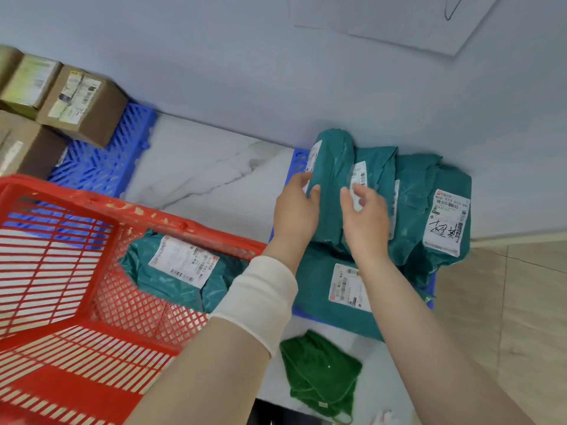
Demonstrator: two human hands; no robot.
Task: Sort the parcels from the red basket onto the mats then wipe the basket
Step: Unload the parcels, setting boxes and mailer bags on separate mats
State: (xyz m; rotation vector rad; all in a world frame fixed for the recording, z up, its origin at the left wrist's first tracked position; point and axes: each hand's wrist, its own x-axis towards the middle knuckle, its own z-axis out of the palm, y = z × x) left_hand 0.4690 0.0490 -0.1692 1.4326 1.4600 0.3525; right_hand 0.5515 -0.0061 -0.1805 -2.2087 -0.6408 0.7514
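Note:
The red basket (76, 271) stands at the lower left with one teal bag parcel (171, 280) lying inside it. Several teal bag parcels are piled on the right blue mat (299, 157). My left hand (296, 210) grips the left edge of an upright teal parcel (333, 167) on that pile, thumb over its front. My right hand (365, 219) hovers at the same parcel's right side, fingers loosely curled near a white label; whether it touches is unclear. Brown cardboard boxes (82, 105) sit on the left blue mat (107, 161).
A green cloth (320, 372) lies on the marble floor (208, 170) near my right forearm. A pale blue wall runs behind both mats. Wood-look flooring (506, 302) begins at the right.

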